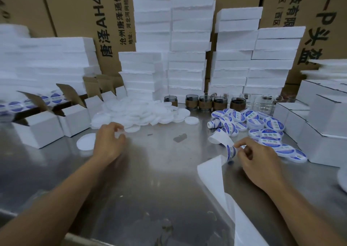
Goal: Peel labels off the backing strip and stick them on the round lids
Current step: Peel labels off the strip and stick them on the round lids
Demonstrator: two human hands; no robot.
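A worker's right hand (257,161) pinches the backing strip (218,139) between thumb and fingertips, right at a blue-and-white label (230,152) that stands on edge at the bend of the strip. Beyond the pinch the strip runs back to a loose coil of labels (223,123). On the near side its bare white tail (212,172) curls down across the steel table (150,180) and off the lower edge of the view.

Well apart on the other side, the left hand (109,142) curls its fingers round a white lid (120,133), which is blurred, at the near rim of a heap of plain lids (140,114). A single plain lid (85,141) lies flat just beside that wrist.

Labelled lids (262,125) are piled to the right of the coil, against white cartons (319,125). More open cartons (37,131) stand at the left, one with a run of labels (47,99) behind it. A row of brown-banded glass jars (204,103) lines the back of the table, below tall stacks of white foam blocks (187,39) and printed cardboard boxes (84,11).
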